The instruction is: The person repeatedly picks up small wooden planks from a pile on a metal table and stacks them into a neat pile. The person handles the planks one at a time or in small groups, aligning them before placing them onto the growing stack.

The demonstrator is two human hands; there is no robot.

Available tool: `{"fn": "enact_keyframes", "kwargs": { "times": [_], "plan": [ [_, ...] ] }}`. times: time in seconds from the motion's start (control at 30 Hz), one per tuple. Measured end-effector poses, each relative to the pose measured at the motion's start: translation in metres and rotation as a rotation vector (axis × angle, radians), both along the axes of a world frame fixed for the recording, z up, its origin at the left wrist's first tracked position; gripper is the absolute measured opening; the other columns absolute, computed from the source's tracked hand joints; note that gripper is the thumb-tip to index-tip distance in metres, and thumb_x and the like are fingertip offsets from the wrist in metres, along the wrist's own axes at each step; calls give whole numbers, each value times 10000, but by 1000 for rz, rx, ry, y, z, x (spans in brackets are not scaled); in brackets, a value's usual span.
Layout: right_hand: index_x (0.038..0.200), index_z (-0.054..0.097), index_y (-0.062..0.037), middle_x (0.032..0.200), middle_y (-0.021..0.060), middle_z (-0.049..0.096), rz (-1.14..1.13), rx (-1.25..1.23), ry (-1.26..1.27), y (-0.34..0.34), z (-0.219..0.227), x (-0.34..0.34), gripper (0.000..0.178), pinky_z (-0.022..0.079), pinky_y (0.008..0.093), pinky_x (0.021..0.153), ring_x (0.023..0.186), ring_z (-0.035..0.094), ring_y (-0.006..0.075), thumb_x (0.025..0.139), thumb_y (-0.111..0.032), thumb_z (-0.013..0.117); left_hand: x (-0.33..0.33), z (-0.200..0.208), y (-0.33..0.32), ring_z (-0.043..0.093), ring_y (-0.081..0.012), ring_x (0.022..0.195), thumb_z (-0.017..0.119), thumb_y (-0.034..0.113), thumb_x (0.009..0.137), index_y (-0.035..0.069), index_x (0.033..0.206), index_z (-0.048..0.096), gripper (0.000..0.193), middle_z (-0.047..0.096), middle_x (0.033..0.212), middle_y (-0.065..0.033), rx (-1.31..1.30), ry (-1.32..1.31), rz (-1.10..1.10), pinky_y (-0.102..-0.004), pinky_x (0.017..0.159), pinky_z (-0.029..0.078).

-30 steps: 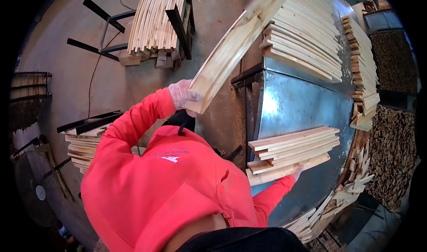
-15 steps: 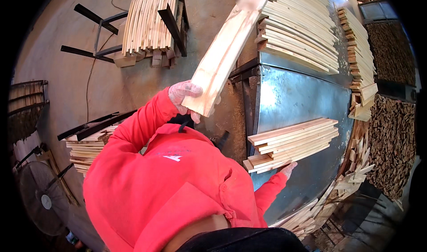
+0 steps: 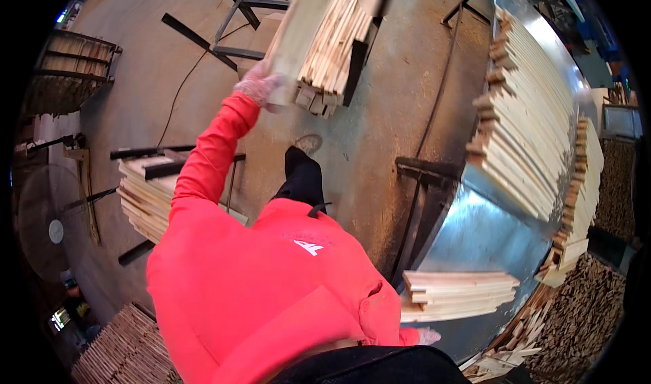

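We find no words or numbers that we can read with certainty. On the front of the red sweatshirt [image 3: 258, 302], below the left hand [image 3: 259, 85] and somewhat to its right, we see a white angular mark [image 3: 308, 247]. Just above this mark, toward the left hand, there is small dark print [image 3: 312, 237], too faint for us to read.

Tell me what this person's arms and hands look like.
The left sleeve is long, bright coral red and wrinkled, reaching the wrist; the right sleeve, mostly out of sight, is the same colour. The left hand wears a pale, mottled glove. The right hand looks similarly pale-gloved, though it shows too small for detail.
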State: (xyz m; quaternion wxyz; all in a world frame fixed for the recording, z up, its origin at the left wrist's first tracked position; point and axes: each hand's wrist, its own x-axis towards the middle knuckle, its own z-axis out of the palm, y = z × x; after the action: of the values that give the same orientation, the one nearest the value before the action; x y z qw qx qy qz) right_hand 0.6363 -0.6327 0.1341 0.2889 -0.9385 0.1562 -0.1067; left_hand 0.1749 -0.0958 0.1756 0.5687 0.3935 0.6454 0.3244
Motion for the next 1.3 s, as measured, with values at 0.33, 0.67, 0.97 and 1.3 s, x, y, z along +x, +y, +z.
{"fn": "enact_keyframes", "kwargs": {
  "times": [0.33, 0.67, 0.97, 1.3],
  "plan": [
    [1210, 549, 38, 1186, 220, 602, 380, -444, 489, 63, -21, -63, 390, 465, 456, 952, 1099, 576, 376, 970, -248, 436, -205, -276, 206, 533, -413, 1185, 535, 483, 930, 169, 1397, 395, 580, 581, 1248, -235, -123, 821, -367, -456, 977, 428],
    [1305, 542, -38, 1272, 129, 600, 288, -123, 606, -47, 13, -84, 474, 381, 380, 1044, 1206, 533, 296, 978, -351, 402, -138, -279, 179, 559, -330, 1139, 507, 481, 940, 8, 1415, 414, 677, 445, 1434, -186, -49, 1000, -577, -418, 973, 450],
    [1365, 478, -6, 1312, 204, 552, -199, 9, 465, -166, -54, -21, 713, 395, 378, 1032, 1227, 515, 313, 946, -578, 405, 326, -13, -150, 688, -194, 854, 585, 152, 893, 6, 1339, 502, 477, 707, 1038, -112, 421, -277, -1637, -313, 804, 534],
    [1121, 588, -31, 1140, 231, 604, 717, -164, 355, -68, -90, 281, 393, 489, 423, 910, 1033, 593, 352, 948, -325, 393, 748, -116, -342, 557, -286, 1146, 420, 567, 920, 61, 1316, 531, 652, 553, 1324, -164, 736, 525, -1683, -387, 970, 414]
  ]
}}
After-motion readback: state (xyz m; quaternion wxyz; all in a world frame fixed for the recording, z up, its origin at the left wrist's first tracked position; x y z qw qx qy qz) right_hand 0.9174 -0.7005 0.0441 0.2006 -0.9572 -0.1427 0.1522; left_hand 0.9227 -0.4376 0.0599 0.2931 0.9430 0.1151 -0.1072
